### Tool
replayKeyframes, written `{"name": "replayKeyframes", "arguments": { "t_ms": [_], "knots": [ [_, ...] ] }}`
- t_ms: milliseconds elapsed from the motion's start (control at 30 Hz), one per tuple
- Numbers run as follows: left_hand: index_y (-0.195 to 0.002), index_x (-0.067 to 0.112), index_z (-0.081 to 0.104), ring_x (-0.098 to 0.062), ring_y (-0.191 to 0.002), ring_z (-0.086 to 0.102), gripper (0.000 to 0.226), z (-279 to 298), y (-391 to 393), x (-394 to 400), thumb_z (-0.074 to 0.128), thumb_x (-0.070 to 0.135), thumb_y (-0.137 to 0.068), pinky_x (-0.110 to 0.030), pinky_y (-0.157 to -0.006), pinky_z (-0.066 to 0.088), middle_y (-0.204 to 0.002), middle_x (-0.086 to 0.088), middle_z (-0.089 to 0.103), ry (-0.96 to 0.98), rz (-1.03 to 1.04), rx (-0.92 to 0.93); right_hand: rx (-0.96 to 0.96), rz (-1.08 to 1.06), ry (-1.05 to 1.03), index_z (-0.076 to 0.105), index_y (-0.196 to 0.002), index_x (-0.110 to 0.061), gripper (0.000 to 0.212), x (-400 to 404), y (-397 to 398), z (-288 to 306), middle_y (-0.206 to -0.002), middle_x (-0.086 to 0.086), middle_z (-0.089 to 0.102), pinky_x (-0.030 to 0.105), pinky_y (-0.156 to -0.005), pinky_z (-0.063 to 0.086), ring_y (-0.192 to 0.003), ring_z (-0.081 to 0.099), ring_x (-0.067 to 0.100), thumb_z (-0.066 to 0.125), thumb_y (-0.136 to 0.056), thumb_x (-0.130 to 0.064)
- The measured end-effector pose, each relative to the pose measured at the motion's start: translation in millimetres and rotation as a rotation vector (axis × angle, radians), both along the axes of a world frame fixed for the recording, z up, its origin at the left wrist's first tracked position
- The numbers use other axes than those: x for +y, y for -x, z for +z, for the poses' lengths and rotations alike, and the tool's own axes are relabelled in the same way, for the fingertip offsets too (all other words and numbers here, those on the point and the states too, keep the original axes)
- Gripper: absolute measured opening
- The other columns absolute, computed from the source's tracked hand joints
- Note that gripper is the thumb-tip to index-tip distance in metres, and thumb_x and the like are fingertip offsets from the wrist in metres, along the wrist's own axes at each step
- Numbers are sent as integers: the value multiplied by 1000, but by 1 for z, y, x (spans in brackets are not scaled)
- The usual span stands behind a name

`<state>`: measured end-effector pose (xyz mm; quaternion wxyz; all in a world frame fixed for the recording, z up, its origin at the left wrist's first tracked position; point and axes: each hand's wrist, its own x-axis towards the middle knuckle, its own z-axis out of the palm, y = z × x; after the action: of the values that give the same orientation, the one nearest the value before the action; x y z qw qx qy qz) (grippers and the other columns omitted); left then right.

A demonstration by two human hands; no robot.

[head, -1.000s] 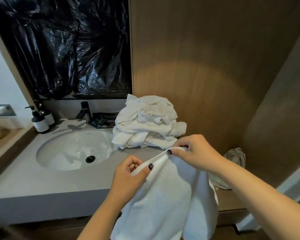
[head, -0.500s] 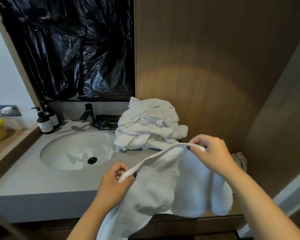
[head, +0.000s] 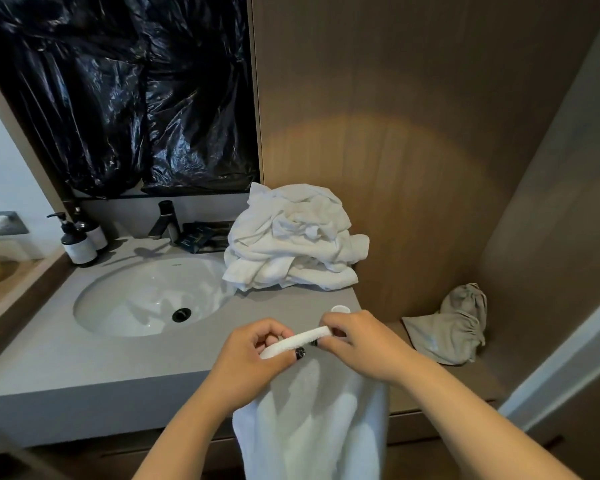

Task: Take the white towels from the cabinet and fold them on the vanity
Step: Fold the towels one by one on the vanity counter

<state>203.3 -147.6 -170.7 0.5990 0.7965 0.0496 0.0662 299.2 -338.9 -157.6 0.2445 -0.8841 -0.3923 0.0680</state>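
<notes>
Nearest, both hands hold one white terry towel (head: 312, 424) by its top edge. The left hand (head: 246, 362) has its fingers (head: 274, 336) curled round the rolled hem with the thumb pressed on it, and the right hand (head: 364, 344) pinches the same hem just beside it, so the two grips nearly touch. Below the fingers the cloth hangs in a long doubled drop in front of the grey stone bench (head: 84, 368) and runs out of view at the bottom.

The main risk, as I judge it, is that with the grips so close together the hanging layers are free to twist or slide out of line, leaving a crooked fold. A loosened pinch would let the towel drop toward the floor. Just beyond the right fingers sits a small white round cap (head: 341, 309), which the towel could sweep off when it is laid down.

Further past the fingers, the heap of crumpled white towels (head: 291, 237) takes up the back right of the bench, its front edge overhanging the white oval basin (head: 146, 299). Little flat room is left for folding, and a corner could trail into the bowl.
</notes>
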Motion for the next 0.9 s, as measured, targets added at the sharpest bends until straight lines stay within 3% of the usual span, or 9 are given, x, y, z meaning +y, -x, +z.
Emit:
{"name": "replayKeyframes", "arguments": {
  "t_ms": [100, 200, 267, 333, 533, 633, 733, 833, 900],
  "knots": [
    [-76, 26, 72, -11, -61, 49, 18, -5, 2, 6, 78, 9, -81, -18, -57, 39, -69, -15, 59, -24, 54, 34, 43, -153, -69, 49, -73, -22, 27, -12, -7, -1, -67, -3, 51, 43, -63, 43, -67, 50, 18, 57, -94, -36],
    [-74, 31, 72, -9, -62, 52, 22, -13, 3, 12, 76, 11, -82, -20, -60, 41, -75, -16, 65, -76, 101, 59, 65, -312, -119, 51, -69, -21, 28, -26, -18, -2, -65, -2, 54, 43, -63, 44, -68, 53, 22, 57, -93, -34],
    [-74, 30, 72, -10, -61, 50, 23, -18, 3, 15, 76, 9, -82, -21, -60, 40, -73, -18, 63, -68, 111, 80, 63, -398, -184, 51, -66, -19, 29, -33, -24, 0, -62, -4, 52, 30, -59, 39, -63, 50, 17, 59, -93, -29],
    [-72, 30, 72, -9, -59, 48, 24, -21, 3, 18, 76, 9, -82, -18, -57, 38, -66, -12, 60, -70, 114, 84, 62, -504, -279, 50, -62, -20, 31, -40, -28, 5, -58, -6, 47, 21, -53, 32, -58, 44, 11, 60, -92, -21],
    [-68, 18, 69, -2, -54, 44, 19, -27, -1, 20, 78, 9, -81, -13, -50, 34, -59, 5, 58, -51, 204, 15, 221, -739, -542, 53, -65, -16, 26, -52, -35, 12, -68, 1, 50, 31, -57, 34, -64, 47, 18, 62, -90, -21],
    [-65, 13, 61, -10, -52, 41, 26, -26, -6, 13, 77, 20, -84, -20, -48, 33, -55, 5, 49, 145, 270, -7, 329, -702, -604, 60, -84, -20, 7, -50, -31, 11, -82, -1, 58, 28, -60, 40, -70, 53, 15, 67, -87, -20],
    [-66, 21, 59, -11, -55, 49, 25, -20, -9, 2, 74, 29, -85, -21, -51, 39, -61, 1, 56, 173, 278, -22, 368, -538, -621, 53, -97, -21, 19, -48, -27, 10, -62, -10, 49, 28, -62, 38, -58, 44, 9, 67, -88, -11],
    [-85, 23, 65, -7, -68, 61, 13, -14, -10, -8, 77, 20, -84, -17, -59, 48, -79, 5, 68, 170, 272, -34, 358, -311, -544, 50, -103, -20, 23, -45, -19, 18, -65, -6, 53, 23, -64, 42, -63, 47, 10, 61, -91, -4],
    [-101, 36, 65, 6, -83, 62, 25, -12, -10, -12, 77, 21, -84, -7, -66, 46, -99, 16, 67, 94, 216, -23, 383, -183, -491, 50, -106, -19, 23, -41, -13, 25, -70, -7, 57, 26, -67, 42, -68, 48, 16, 61, -92, -4]
  ]
}}
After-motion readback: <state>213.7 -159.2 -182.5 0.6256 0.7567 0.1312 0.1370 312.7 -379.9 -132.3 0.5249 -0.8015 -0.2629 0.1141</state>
